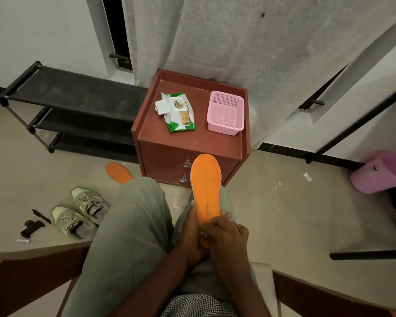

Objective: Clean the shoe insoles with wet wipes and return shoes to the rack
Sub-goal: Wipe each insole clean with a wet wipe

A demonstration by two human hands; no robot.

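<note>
An orange insole [205, 188] is held upright over the lap, gripped at its heel by the left hand [192, 234] and the right hand [226, 234]. The wipes pack [178, 113] is left lid-open on the tabletop [169, 136], and the shoes [78, 211] are set on the floor.

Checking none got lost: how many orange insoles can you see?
2: one insole held in both hands, left hand and right hand; the other insole on the floor, partly hidden behind the knee.

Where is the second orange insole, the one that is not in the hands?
The second orange foam insole lies on the floor at the left, between the black shoe rack and the person's knee.
</note>
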